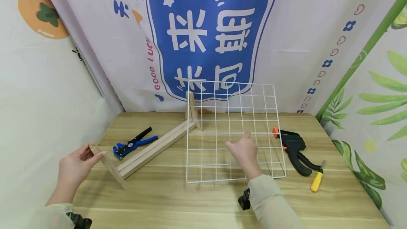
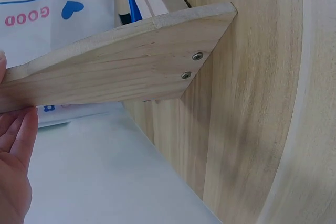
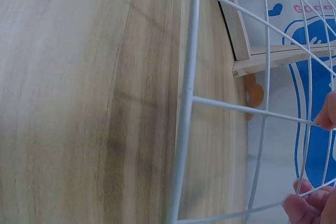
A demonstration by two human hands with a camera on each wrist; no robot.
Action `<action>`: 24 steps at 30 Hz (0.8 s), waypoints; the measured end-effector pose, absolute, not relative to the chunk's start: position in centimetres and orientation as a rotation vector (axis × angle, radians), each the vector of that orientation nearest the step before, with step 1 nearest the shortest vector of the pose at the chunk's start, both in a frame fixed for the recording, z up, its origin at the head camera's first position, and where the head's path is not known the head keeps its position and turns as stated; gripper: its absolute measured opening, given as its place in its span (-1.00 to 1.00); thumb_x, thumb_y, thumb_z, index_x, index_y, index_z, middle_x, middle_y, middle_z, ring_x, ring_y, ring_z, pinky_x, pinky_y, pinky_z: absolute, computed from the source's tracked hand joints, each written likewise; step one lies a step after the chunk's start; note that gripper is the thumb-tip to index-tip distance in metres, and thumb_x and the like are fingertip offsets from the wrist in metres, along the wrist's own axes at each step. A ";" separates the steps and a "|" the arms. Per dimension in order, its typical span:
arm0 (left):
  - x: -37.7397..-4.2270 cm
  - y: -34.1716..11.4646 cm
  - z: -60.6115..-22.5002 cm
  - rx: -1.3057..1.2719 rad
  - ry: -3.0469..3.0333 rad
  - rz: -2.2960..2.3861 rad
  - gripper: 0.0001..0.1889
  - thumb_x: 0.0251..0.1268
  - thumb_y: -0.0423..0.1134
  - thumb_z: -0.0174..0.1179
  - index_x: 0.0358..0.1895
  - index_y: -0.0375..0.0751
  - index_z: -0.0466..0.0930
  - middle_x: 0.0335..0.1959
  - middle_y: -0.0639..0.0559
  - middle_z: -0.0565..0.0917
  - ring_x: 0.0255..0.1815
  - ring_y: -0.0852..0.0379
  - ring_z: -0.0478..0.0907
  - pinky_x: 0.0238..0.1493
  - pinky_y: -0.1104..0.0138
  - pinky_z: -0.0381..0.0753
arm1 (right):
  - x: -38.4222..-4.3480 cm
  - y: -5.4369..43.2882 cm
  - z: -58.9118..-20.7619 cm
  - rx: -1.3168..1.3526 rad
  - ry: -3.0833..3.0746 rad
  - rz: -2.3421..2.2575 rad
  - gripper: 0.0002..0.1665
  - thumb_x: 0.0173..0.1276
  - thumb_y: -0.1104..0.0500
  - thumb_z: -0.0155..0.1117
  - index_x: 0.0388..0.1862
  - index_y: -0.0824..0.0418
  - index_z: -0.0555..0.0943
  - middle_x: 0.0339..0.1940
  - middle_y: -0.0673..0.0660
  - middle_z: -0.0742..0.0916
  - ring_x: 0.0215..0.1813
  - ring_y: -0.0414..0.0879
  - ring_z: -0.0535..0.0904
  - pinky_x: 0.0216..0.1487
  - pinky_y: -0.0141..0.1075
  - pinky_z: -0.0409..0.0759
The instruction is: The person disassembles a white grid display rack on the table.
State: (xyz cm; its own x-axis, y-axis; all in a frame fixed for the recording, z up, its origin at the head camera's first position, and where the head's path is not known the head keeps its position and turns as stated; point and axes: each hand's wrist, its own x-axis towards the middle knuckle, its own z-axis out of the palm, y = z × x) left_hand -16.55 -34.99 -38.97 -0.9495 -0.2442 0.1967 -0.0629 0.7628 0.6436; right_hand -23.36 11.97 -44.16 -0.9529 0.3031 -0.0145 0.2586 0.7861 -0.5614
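A wooden stand of two long rails with a cross board at each end lies on the table. My left hand grips the top of its near end board, thumb on one face and fingers on the other; two screws show in that board. A white wire grid panel stands tilted, its lower edge on the table and its upper left corner by the far end board. My right hand pinches wires near the panel's middle, and its fingertips curl round a wire of the grid.
Blue-and-black wire strippers lie left of the rails. A black bar clamp and a yellow-handled screwdriver lie right of the panel. The wooden table is enclosed by printed cloth walls at the back and both sides.
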 end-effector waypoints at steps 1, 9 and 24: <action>-16.6 -35.0 -38.9 0.240 -2.686 -0.965 -0.20 0.13 0.04 0.27 0.24 -0.56 0.24 0.07 -0.43 0.44 -0.42 0.84 0.32 -0.47 0.79 0.44 | -23.4 11.9 -44.2 -0.457 -2.900 0.906 0.17 -0.03 -0.29 0.22 0.29 0.52 0.11 -0.69 0.10 0.48 -0.64 -0.08 0.34 -0.73 -0.37 0.29; -16.5 -35.3 -39.0 0.322 -2.695 -0.966 -0.15 0.12 0.10 0.26 0.28 -0.50 0.19 0.09 -0.40 0.43 -0.42 0.84 0.33 -0.49 0.81 0.41 | -23.8 11.7 -44.8 -0.425 -2.918 0.814 0.13 -0.01 -0.29 0.20 0.22 0.57 0.16 -0.71 0.07 0.45 -0.68 -0.11 0.31 -0.78 -0.40 0.26; -16.4 -35.3 -39.1 0.327 -2.708 -0.916 -0.14 0.11 0.12 0.26 0.26 -0.53 0.22 0.04 -0.38 0.48 -0.50 0.89 0.19 -0.51 0.79 0.41 | -24.6 11.4 -46.6 -0.367 -3.044 0.695 0.17 0.06 -0.29 0.16 0.31 0.58 0.08 -0.85 -0.06 0.38 -0.79 -0.24 0.14 -0.83 -0.47 0.09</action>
State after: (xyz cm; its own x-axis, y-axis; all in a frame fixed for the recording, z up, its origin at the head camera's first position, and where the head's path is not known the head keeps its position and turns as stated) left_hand -16.43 -35.33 -39.14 -0.9399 -0.2935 0.1748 -0.1270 0.7754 0.6186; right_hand -24.59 11.37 -46.63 -0.9727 0.2256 -0.0540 0.2267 0.8750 -0.4278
